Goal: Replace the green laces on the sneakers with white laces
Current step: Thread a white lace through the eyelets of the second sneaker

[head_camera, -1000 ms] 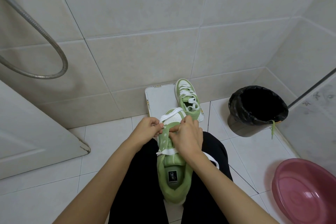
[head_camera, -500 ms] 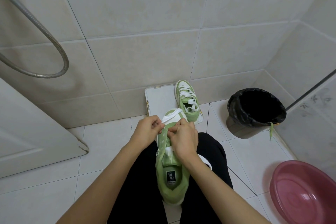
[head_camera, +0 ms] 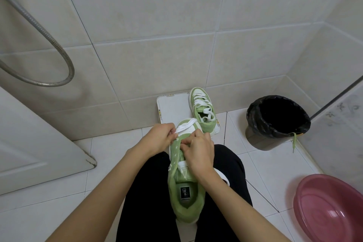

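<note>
— Moved since earlier?
— Hardly; still at the toe of the lap sneaker (head_camera: pixel 184 200).
— Grips?
— Pinching the white lace (head_camera: pixel 186 124) with the left hand (head_camera: pixel 160 136) beside the toe; pinching the eyelet flap with the right hand (head_camera: pixel 199 151).
— Counts?
— Two sneakers, second sneaker (head_camera: pixel 202 113) on the right edge of the board (head_camera: pixel 172 107); one green lace (head_camera: pixel 294 143) over the rim of the bin (head_camera: pixel 275 129).

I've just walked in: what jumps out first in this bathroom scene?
A green sneaker lies on the person's lap; the left hand pinches a white lace at its toe, the right hand works the eyelets. A second sneaker, already laced white, stands by the wall, and a green lace dangles from the black-lined bin at right.
</note>
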Action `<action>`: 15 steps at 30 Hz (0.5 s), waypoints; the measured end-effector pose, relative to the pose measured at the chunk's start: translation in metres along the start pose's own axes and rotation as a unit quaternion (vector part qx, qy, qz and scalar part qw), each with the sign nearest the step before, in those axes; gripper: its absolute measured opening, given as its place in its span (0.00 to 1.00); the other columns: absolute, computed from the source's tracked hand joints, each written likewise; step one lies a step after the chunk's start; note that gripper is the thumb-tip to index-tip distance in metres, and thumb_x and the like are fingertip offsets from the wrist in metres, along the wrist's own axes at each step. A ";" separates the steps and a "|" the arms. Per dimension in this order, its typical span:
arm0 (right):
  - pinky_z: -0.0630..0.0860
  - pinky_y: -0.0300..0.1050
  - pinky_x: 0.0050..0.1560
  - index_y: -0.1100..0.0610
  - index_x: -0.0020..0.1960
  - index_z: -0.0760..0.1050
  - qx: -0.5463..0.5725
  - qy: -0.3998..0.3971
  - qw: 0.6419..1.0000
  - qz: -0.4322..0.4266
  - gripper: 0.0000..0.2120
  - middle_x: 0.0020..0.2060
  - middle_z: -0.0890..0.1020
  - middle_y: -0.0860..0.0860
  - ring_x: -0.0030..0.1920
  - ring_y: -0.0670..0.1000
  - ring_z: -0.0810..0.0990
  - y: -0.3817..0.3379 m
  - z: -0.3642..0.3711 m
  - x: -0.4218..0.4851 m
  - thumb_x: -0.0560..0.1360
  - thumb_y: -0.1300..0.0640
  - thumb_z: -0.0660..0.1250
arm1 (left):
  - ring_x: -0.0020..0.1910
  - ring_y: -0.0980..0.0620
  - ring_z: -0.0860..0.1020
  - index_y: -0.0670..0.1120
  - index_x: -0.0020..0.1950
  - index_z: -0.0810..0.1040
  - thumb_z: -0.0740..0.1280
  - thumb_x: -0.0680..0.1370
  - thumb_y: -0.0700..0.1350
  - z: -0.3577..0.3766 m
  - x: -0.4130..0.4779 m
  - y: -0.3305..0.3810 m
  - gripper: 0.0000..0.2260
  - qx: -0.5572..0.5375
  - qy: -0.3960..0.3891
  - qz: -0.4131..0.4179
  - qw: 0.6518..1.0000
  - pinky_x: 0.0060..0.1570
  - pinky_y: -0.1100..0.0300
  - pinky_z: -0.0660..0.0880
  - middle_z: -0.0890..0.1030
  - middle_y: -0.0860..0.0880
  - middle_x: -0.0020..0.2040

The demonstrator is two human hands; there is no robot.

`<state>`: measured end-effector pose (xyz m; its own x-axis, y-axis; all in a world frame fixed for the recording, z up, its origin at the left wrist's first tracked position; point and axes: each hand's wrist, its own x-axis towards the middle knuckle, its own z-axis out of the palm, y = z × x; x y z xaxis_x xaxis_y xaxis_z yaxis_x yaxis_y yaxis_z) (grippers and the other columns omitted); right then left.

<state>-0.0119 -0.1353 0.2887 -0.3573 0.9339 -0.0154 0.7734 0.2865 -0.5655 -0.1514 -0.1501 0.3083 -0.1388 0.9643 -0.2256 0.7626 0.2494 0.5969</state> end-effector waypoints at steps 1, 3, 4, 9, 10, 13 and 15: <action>0.56 0.40 0.47 0.50 0.44 0.83 0.004 0.001 1.000 0.001 0.08 0.40 0.65 0.43 0.46 0.48 0.61 0.000 0.000 0.000 0.77 0.52 0.66 | 0.37 0.51 0.74 0.48 0.36 0.67 0.63 0.80 0.42 0.000 0.000 0.001 0.12 -0.017 -0.004 -0.001 1.000 0.37 0.61 0.66 0.78 0.49 0.36; 0.55 0.39 0.46 0.50 0.45 0.83 0.011 0.004 1.000 0.003 0.07 0.40 0.66 0.43 0.45 0.47 0.61 0.001 0.000 0.000 0.77 0.52 0.66 | 0.35 0.53 0.74 0.46 0.39 0.71 0.64 0.79 0.41 0.002 -0.001 0.003 0.09 -0.051 0.009 -0.010 0.999 0.35 0.65 0.67 0.78 0.50 0.35; 0.55 0.39 0.46 0.50 0.46 0.83 0.011 0.006 1.000 0.003 0.07 0.40 0.66 0.43 0.45 0.47 0.61 0.001 0.000 0.000 0.77 0.52 0.66 | 0.33 0.54 0.73 0.45 0.40 0.72 0.65 0.79 0.41 0.004 -0.002 0.003 0.07 -0.061 0.023 -0.014 0.998 0.33 0.68 0.66 0.78 0.50 0.34; 0.59 0.40 0.49 0.49 0.50 0.83 0.002 0.006 1.000 -0.003 0.07 0.42 0.68 0.44 0.47 0.47 0.61 0.002 0.001 0.000 0.77 0.51 0.66 | 0.34 0.55 0.71 0.45 0.40 0.73 0.67 0.77 0.47 0.017 -0.008 0.001 0.09 -0.106 0.084 -0.043 0.990 0.35 0.63 0.66 0.75 0.52 0.34; 0.60 0.41 0.50 0.48 0.50 0.83 0.001 0.005 1.000 -0.004 0.08 0.42 0.67 0.44 0.47 0.48 0.62 0.002 0.001 0.000 0.77 0.51 0.66 | 0.33 0.56 0.71 0.46 0.39 0.72 0.68 0.76 0.49 0.019 -0.010 0.001 0.10 -0.119 0.088 -0.056 0.987 0.33 0.65 0.66 0.74 0.53 0.33; 0.62 0.41 0.52 0.49 0.50 0.83 0.000 0.003 1.000 -0.005 0.08 0.42 0.67 0.44 0.47 0.48 0.62 0.001 0.001 0.001 0.77 0.50 0.65 | 0.34 0.57 0.71 0.47 0.39 0.73 0.70 0.74 0.53 0.022 -0.011 -0.003 0.12 -0.151 0.076 -0.097 0.981 0.34 0.65 0.66 0.74 0.54 0.34; 0.62 0.41 0.53 0.49 0.50 0.83 0.004 0.004 1.000 -0.007 0.08 0.42 0.67 0.44 0.47 0.47 0.61 0.002 0.001 0.000 0.77 0.51 0.66 | 0.33 0.57 0.72 0.47 0.40 0.75 0.71 0.74 0.53 0.020 -0.011 -0.004 0.12 -0.165 0.064 -0.115 0.977 0.34 0.64 0.66 0.74 0.54 0.34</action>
<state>-0.0111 -0.1345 0.2869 -0.3637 0.9315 -0.0011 0.7639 0.2976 -0.5726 -0.1406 -0.1630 0.2932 -0.3756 0.8777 -0.2977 0.4593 0.4553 0.7628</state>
